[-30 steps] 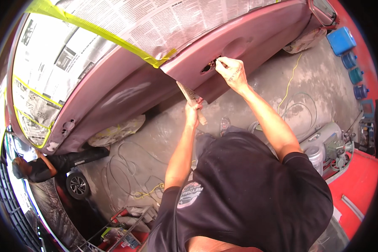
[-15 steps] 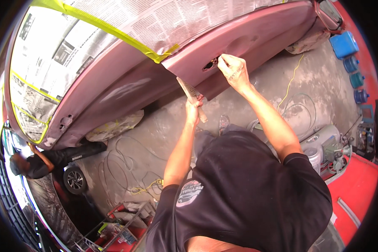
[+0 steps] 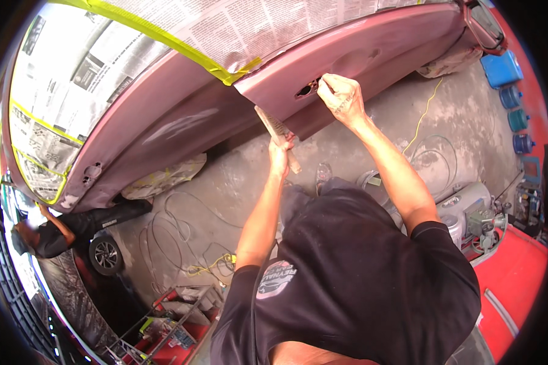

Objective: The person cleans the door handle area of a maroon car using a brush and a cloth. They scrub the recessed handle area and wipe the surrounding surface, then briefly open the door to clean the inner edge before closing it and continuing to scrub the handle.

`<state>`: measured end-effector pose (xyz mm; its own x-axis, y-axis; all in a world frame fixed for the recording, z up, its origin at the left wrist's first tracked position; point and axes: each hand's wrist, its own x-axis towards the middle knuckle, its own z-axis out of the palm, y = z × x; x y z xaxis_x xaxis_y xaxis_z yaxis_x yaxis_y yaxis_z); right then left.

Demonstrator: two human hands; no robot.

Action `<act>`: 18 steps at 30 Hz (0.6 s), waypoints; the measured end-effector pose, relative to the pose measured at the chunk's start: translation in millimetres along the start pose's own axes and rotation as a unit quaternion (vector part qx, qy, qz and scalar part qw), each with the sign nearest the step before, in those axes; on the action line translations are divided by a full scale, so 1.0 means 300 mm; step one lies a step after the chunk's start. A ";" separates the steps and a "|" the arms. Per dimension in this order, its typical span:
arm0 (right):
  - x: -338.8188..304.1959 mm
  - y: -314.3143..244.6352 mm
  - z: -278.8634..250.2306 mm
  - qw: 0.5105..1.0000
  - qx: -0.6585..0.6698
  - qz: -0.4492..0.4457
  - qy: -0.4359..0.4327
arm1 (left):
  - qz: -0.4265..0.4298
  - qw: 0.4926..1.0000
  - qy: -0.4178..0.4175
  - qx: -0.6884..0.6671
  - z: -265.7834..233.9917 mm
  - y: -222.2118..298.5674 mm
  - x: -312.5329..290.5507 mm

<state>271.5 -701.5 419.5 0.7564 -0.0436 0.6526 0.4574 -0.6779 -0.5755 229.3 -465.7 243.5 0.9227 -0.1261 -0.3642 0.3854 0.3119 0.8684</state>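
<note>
A pinkish primed car door [image 3: 402, 52] stretches across the upper right, and its near end stands out from the car body [image 3: 182, 106]. My right hand [image 3: 346, 101] is closed in a pinch against the door, right beside the dark handle opening [image 3: 305, 91]. Its fingertips hide whatever they may hold. Below the door's lower left corner, my left hand [image 3: 279, 157] is closed around a long flat tan strip [image 3: 271, 125] with faint printing on its face. The strip slants up to the left, its upper tip close to the door edge.
Newspaper [image 3: 249, 30] edged with yellow-green tape [image 3: 146, 38] covers the windows. Hoses [image 3: 164, 225] lie on the concrete floor. An air compressor [image 3: 469, 204] stands at right, below blue containers [image 3: 501, 66]. Another person [image 3: 55, 234] works at far left, above a wheel [image 3: 106, 255].
The view has shifted slightly. Both hands keep nearly the same places, the right at the handle opening and the left on the tan strip.
</note>
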 end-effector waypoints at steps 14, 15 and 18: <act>0.005 -0.061 -0.005 0.967 0.091 0.233 -0.051 | 0.010 1.000 0.014 0.003 0.003 -0.011 0.000; 0.025 -0.070 -0.022 0.959 0.113 0.254 -0.061 | 0.012 1.000 0.011 0.002 0.000 -0.014 0.003; 0.037 -0.048 -0.034 0.943 0.154 0.279 -0.098 | 0.009 1.000 0.005 -0.005 -0.003 -0.015 0.006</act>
<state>268.5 -699.8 440.1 0.9775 -0.1735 0.1204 0.0545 -0.3438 -0.9375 229.3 -466.5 238.5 0.9298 -0.1114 -0.3509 0.3678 0.3236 0.8718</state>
